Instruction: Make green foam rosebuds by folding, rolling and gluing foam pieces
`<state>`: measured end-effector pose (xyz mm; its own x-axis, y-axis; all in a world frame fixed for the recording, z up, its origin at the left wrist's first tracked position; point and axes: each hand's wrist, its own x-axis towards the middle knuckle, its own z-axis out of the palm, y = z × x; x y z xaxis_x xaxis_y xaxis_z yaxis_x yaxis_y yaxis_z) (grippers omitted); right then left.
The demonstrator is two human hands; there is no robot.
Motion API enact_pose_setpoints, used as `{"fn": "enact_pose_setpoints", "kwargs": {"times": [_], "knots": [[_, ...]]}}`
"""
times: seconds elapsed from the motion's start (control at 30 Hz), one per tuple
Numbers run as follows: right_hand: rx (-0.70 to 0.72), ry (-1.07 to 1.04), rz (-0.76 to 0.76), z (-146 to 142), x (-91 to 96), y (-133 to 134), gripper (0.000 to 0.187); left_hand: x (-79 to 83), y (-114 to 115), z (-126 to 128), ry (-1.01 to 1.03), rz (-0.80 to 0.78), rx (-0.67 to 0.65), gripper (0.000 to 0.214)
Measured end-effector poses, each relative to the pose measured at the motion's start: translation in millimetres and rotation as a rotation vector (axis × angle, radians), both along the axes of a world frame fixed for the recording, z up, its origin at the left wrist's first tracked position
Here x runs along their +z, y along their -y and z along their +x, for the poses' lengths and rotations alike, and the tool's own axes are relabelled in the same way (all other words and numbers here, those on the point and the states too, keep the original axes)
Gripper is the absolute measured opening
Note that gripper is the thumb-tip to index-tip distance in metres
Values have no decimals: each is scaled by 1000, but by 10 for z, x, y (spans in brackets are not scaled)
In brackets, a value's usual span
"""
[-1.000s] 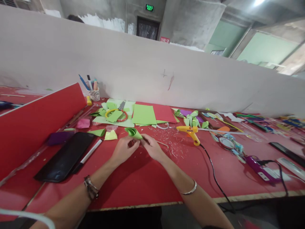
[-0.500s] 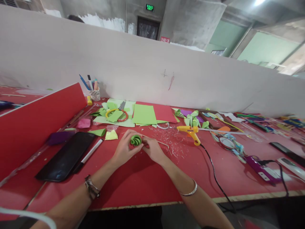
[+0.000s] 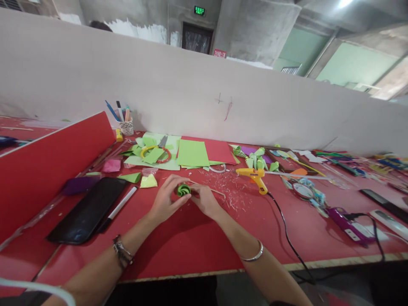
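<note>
Between my two hands is a rolled piece of green paper (image 3: 183,190), its coiled layers facing up toward me. My left hand (image 3: 166,199) curls round its left side, with fingers behind and thumb in front. From the right, the fingertips of my right hand (image 3: 205,200) close on the same roll's edge; they are partly hidden. Beyond my hands lie a flat stack of green paper sheets (image 3: 193,153) and red paper (image 3: 220,152). A pair of scissors (image 3: 163,141) with yellow and red handles rests among green paper scraps.
A yellow hot glue gun (image 3: 251,173) lies to the right, its black cord (image 3: 283,221) running off the table edge. Further right is a purple power strip (image 3: 349,227). On the left are a black pouch (image 3: 87,210), a marker (image 3: 119,208) and a pen cup (image 3: 126,126).
The paper roll has turned and tipped a little between my fingers, shifting slightly right and down. Both hands keep nearly the same place.
</note>
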<state>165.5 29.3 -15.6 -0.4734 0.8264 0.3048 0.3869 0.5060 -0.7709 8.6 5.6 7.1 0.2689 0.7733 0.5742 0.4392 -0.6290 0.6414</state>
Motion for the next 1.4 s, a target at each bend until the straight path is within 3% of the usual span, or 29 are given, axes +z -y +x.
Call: {"fn": "enact_pose_setpoints", "kwargs": {"times": [0.2, 0.43, 1.07, 1.4], "knots": [[14, -7, -13, -10, 16, 3, 16, -20, -11, -8, 20, -28, 35, 33], [61, -51, -73, -8, 2, 2, 16, 11, -11, -22, 17, -19, 60, 26], [-35, 93, -20, 0, 23, -2, 11, -7, -57, -43, 22, -42, 120, 30], [11, 26, -16, -24, 35, 22, 19, -45, -33, -16, 24, -95, 67, 33]]}}
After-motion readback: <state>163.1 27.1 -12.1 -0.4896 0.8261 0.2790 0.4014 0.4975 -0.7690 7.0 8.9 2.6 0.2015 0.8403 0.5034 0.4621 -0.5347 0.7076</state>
